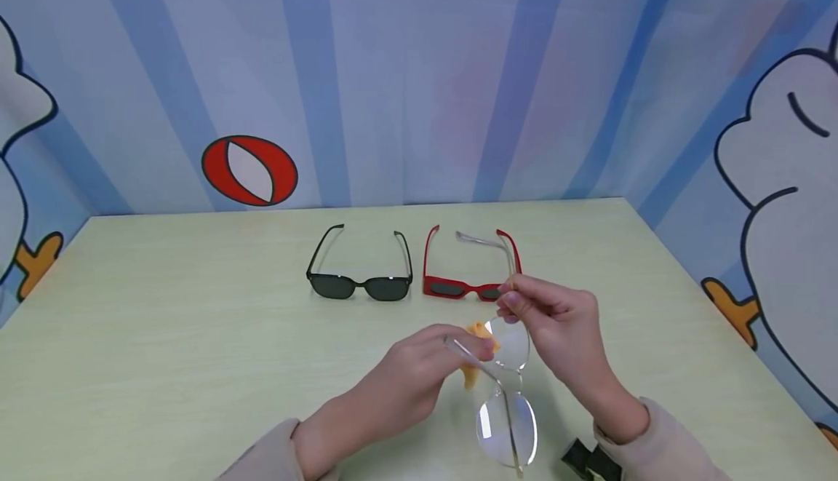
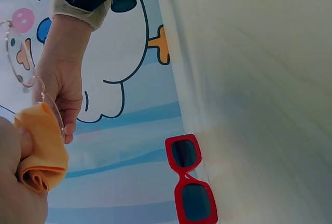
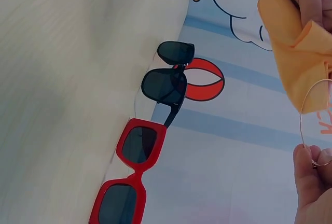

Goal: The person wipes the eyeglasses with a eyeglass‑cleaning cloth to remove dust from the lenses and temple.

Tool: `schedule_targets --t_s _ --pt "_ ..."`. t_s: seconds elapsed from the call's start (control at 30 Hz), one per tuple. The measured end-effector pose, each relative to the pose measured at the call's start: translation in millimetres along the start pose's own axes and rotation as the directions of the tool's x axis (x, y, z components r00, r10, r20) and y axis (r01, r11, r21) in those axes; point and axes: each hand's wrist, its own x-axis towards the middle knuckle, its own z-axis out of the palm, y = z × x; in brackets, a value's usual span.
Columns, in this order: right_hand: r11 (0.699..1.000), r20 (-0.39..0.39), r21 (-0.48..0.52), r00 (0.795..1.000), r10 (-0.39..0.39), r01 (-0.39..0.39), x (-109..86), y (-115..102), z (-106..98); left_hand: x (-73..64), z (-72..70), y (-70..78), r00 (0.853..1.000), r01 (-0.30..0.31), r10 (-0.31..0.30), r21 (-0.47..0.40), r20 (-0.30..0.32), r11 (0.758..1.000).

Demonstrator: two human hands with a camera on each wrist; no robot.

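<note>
Clear eyeglasses (image 1: 507, 430) with a thin metal frame hang above the table, tilted with one lens over the other. My right hand (image 1: 556, 321) pinches them by the hinge end near the upper lens. In my left hand (image 1: 419, 368) is a folded orange cloth (image 2: 44, 146), pinched against the upper lens. One temple arm of the glasses crosses in front of the left hand's fingers. In the right wrist view the cloth (image 3: 295, 47) overlaps the lens rim, and the right hand's fingertips (image 3: 306, 177) grip the frame's edge. The cloth hides part of the lens.
Black sunglasses (image 1: 360, 288) stand at the table's back middle, arms unfolded. Beside them are red sunglasses (image 1: 458, 288), partly behind the right hand. A black strap device (image 1: 592, 460) sits at the right wrist. A printed blue curtain (image 1: 406, 81) rises behind the pale table (image 1: 196, 321).
</note>
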Motion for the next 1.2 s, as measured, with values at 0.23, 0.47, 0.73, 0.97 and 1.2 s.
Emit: schedule_targets --t_s 0.23,0.47,0.73,0.97,1.2 --pt "0.997 0.016 -0.077 1.0 0.006 -0.005 0.6 0 -2 -5.2 -7.8 1.0 0.999 -0.006 0.007 -0.024 0.054 1.0" --pt "0.997 -0.009 -0.078 1.0 -0.002 0.001 2.8 0 -4 -4.6 -15.0 2.1 0.998 -0.042 0.042 0.0 -0.044 0.999" --pt "0.992 -0.051 -0.126 0.999 -0.004 -0.003 5.6 0 -4 -2.9 -16.5 18.2 0.96 -0.28 0.28 -0.139 -0.022 0.95" --pt "0.987 -0.111 -0.157 0.994 0.024 -0.041 4.5 -1 1 -7.7 -8.8 27.5 0.975 -0.173 0.185 -0.099 0.126 0.98" --pt "0.974 -0.14 -0.221 0.99 0.021 -0.052 4.6 -2 3 -7.5 2.8 27.3 0.974 -0.201 0.18 0.162 0.135 0.966"
